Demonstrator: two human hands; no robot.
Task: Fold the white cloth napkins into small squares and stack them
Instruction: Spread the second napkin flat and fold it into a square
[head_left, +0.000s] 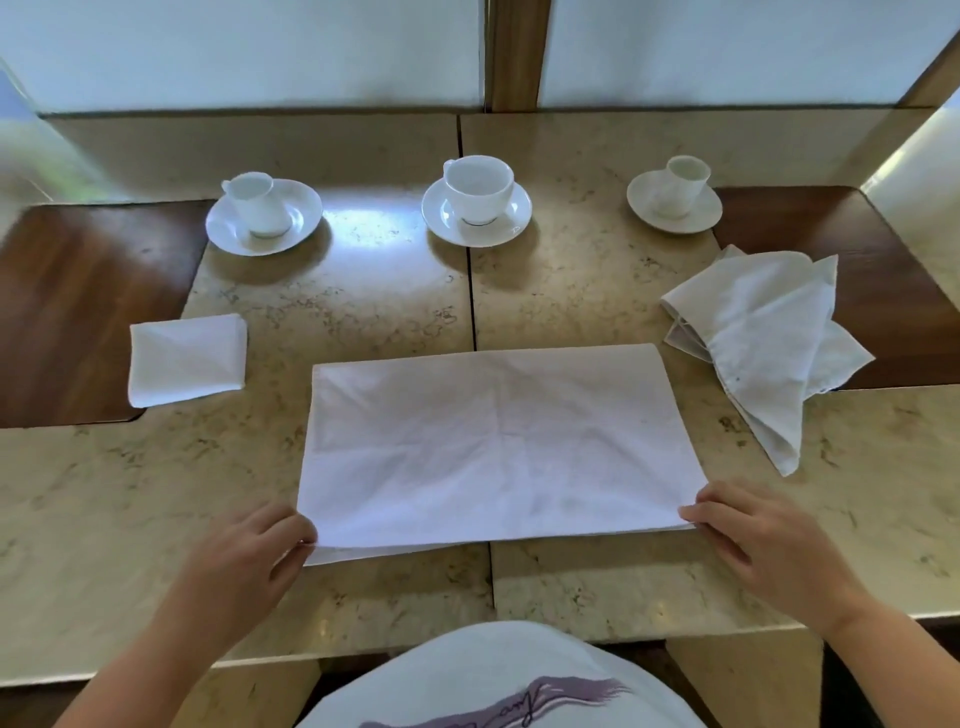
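From the head view, the half-folded napkin (498, 447) is lying flat on the bench (363, 291), straight ahead of both hands, its long axis running left to right. The left hand (254, 551) is pinching its near left corner and the right hand (763, 535) is pinching its near right corner; neither looks nearer. Judging by this, the next fold is going sideways. A folded square (188, 359) is sitting to the left, and unfolded napkins (763, 332) are waiting to the right.
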